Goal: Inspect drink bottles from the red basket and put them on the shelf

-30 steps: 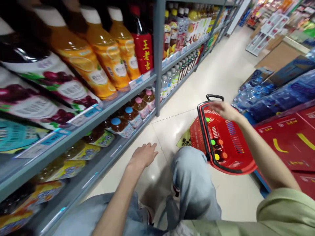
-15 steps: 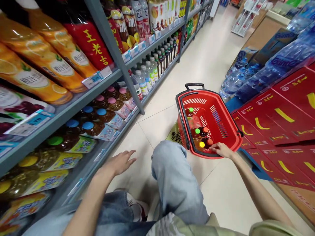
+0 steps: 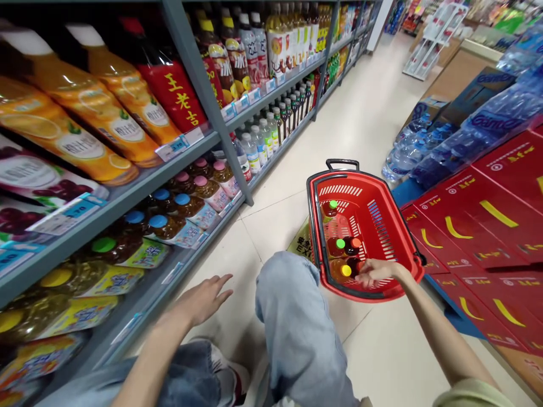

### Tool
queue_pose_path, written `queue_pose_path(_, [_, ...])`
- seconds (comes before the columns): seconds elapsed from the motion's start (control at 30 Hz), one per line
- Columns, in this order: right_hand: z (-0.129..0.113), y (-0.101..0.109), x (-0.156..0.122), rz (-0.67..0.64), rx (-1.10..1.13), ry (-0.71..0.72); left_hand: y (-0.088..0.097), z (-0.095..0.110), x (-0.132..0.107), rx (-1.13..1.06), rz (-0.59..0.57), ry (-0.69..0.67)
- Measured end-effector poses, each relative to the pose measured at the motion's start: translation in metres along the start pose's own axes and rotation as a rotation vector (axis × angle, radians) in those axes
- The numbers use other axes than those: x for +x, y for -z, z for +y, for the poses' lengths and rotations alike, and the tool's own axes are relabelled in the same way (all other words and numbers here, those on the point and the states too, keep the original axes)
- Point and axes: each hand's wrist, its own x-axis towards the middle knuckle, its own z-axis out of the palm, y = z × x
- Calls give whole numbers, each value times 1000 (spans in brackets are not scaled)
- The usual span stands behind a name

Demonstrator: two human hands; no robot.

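A red shopping basket (image 3: 405,243) with black handles stands on the floor in front of my right knee. Inside, along its left side, are several small drink bottles: one with a green cap (image 3: 333,204) at the back, and others with green, orange and yellow caps (image 3: 346,271) nearer the front. My right hand (image 3: 379,272) is over the basket's near end, beside these bottles; its fingers are loosely bent and apart, with nothing seen in them. It partly covers a dark bottle. My left hand (image 3: 206,299) hovers above the floor, fingers stretched out, holding nothing.
Grey shelving (image 3: 224,141) runs along the left, with large orange-juice bottles (image 3: 91,144) above and tea bottles (image 3: 163,226) on the bottom level. Stacked red cartons (image 3: 487,226) and blue-wrapped water packs (image 3: 487,121) line the right. A white rack (image 3: 435,42) stands farther down the aisle.
My right hand has lifted slightly off the orange-capped bottle and its fingers have loosened. The view has tilted, so basket and shelves sit lower. My left hand stays outstretched.
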Motion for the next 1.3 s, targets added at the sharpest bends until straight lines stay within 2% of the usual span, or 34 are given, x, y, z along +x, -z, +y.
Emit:
queue_pose_path(0.03, [-8, 10, 3, 17, 9, -28, 0, 0, -1, 1, 6, -3])
queue_pose_path(0.07, [-16, 21, 6, 90, -6, -47, -1, 0, -3, 4, 12, -4])
queue_pose_path(0.13, [-34, 47, 17, 425, -93, -28, -2, -3, -3, 12, 16, 3])
queue_pose_path(0.2, [-51, 73, 34, 668, -139, -11, -4, -6, -3, 16, 24, 11])
queue_pose_path(0.27, [-69, 95, 57, 822, -162, -5, -5, -10, -2, 21, 29, 14])
queue_pose_path(0.33, [-84, 110, 81, 909, -179, -6, -5, -12, -2, 31, 32, 11])
queue_pose_path(0.43, [-103, 118, 116, 966, -188, -21, -3, -12, -4, 37, 43, 2])
queue_pose_path(0.53, [-114, 116, 143, 1003, -197, -44, 3, -8, -8, 20, 51, -1])
queue_pose_path(0.77, [-105, 99, 180, 1081, -214, -160, 18, 4, -14, 38, 20, 20])
queue_pose_path(0.97, [-88, 71, 176, 1079, -224, -266, 26, 14, -21, -5, 99, 12])
queue_pose_path(1.1, [-82, 57, 164, 1069, -225, -302, 33, 16, -33, -80, 129, 74])
queue_pose_path(1.3, [-79, 52, 148, 1058, -313, -342, 23, 12, -59, -173, 165, 64])
